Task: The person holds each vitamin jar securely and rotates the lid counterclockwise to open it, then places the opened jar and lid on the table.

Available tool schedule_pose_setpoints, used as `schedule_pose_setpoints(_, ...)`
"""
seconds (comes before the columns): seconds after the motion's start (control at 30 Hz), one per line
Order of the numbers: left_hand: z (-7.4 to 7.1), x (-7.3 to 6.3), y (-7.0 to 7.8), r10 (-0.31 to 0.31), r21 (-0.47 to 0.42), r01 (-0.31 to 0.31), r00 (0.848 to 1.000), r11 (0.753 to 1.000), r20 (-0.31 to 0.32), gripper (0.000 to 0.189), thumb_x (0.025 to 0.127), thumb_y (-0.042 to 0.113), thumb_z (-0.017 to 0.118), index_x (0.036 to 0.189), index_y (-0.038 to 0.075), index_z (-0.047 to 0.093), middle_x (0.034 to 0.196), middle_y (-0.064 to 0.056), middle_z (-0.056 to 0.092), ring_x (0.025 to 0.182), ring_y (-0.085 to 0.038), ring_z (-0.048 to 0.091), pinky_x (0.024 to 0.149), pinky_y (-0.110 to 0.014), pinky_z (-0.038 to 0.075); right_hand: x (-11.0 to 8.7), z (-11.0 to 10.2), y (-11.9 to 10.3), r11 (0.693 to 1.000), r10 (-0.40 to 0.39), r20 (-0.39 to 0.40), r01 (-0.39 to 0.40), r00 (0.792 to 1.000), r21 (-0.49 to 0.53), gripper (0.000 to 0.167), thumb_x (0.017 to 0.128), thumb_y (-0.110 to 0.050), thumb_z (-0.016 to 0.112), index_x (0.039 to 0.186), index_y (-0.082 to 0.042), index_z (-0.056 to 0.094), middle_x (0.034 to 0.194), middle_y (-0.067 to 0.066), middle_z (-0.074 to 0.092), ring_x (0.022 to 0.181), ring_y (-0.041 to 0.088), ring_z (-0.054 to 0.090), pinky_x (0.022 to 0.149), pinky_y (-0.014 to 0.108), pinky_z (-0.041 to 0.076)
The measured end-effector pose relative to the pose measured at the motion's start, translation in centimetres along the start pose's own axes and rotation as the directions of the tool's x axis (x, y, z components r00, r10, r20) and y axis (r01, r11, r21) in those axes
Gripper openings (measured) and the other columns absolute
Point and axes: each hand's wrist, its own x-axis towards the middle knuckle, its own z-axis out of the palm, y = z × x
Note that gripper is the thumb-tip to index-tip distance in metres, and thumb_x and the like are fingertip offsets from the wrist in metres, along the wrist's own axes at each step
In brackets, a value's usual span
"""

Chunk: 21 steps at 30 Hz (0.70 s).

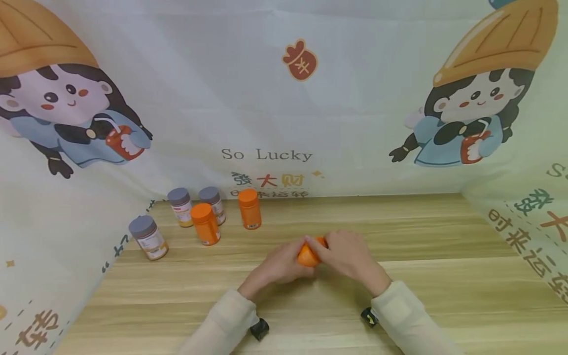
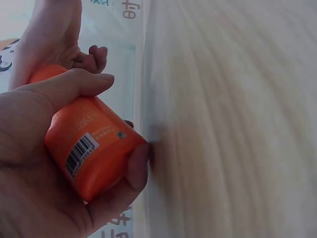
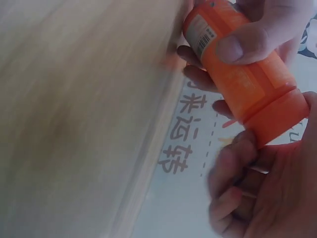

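An orange pill bottle (image 1: 308, 257) is held between both hands over the middle of the table. My left hand (image 1: 284, 262) grips its body, thumb over one side and fingers curled beneath. In the left wrist view, the bottle (image 2: 94, 144) shows a barcode near its base. My right hand (image 1: 348, 252) is at the opposite end, holding the orange cap (image 3: 277, 119) between thumb and fingers. The cap sits on the bottle in the right wrist view, and the bottle is tilted on its side there.
Two orange bottles (image 1: 206, 225) (image 1: 250, 209) stand upright at the back left of the wooden table (image 1: 421, 246). Beside them are three grey-capped jars (image 1: 150, 238) (image 1: 181, 207) (image 1: 213, 204) with pale labels. A printed cloth (image 1: 355, 123) walls the back and sides.
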Motion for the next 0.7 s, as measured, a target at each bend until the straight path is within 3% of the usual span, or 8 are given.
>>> schedule_pose_setpoints(0.1,0.07,0.21,-0.27,0.028,-0.128,-0.026,0.999,0.991,0.019,0.055,0.078,0.016,0.082,0.128,0.013,0.061,0.095,0.000,0.062,0.081,-0.014,0.055,0.069,-0.026,0.046,0.05,-0.03,-0.03,1.000,-0.013,-0.004,0.013,1.000,0.019,0.060,0.103,-0.061,0.044,0.056,-0.023,0.045,0.056,-0.007,0.039,0.052,0.016,0.046,0.048,0.028,0.034)
schedule_pose_setpoints(0.23,0.25,0.34,-0.58,0.027,-0.278,-0.011,0.998,0.961,0.054,0.050,0.076,0.005,0.079,0.122,0.011,0.061,0.091,-0.002,0.060,0.069,-0.014,0.056,0.056,-0.024,0.051,0.19,0.00,0.04,0.998,-0.037,0.007,0.037,0.999,0.055,0.059,0.103,-0.060,0.045,0.057,-0.023,0.047,0.056,-0.008,0.039,0.052,0.014,0.043,0.050,0.027,0.033)
schedule_pose_setpoints(0.37,0.39,0.32,-0.80,0.015,-0.336,0.008,0.998,0.942,0.065,0.047,0.075,0.002,0.075,0.118,0.012,0.060,0.087,-0.002,0.057,0.060,-0.014,0.054,0.046,-0.024,0.050,0.30,0.08,0.08,0.995,-0.046,0.025,0.044,0.999,0.088,0.056,0.103,-0.058,0.046,0.060,-0.022,0.049,0.057,-0.008,0.039,0.053,0.013,0.042,0.052,0.026,0.033)
schedule_pose_setpoints(0.6,0.64,0.19,-1.07,-0.030,-0.504,0.093,0.991,0.859,0.132,0.059,0.075,-0.004,0.072,0.129,0.016,0.059,0.090,-0.005,0.057,0.058,-0.018,0.055,0.042,-0.031,0.056,0.32,-0.04,-0.01,0.992,-0.100,0.028,0.098,0.995,0.080,0.046,0.101,-0.055,0.052,0.073,-0.019,0.052,0.062,-0.007,0.038,0.055,0.014,0.041,0.051,0.025,0.030)
schedule_pose_setpoints(0.7,0.64,0.20,-1.05,-0.027,-0.501,0.090,0.991,0.861,0.132,0.063,0.075,-0.002,0.073,0.133,0.017,0.059,0.093,-0.007,0.057,0.061,-0.018,0.056,0.043,-0.032,0.057,0.24,-0.27,0.20,0.991,-0.115,0.033,0.112,0.993,0.078,0.045,0.101,-0.056,0.053,0.076,-0.019,0.053,0.064,-0.007,0.039,0.056,0.012,0.041,0.051,0.024,0.030)
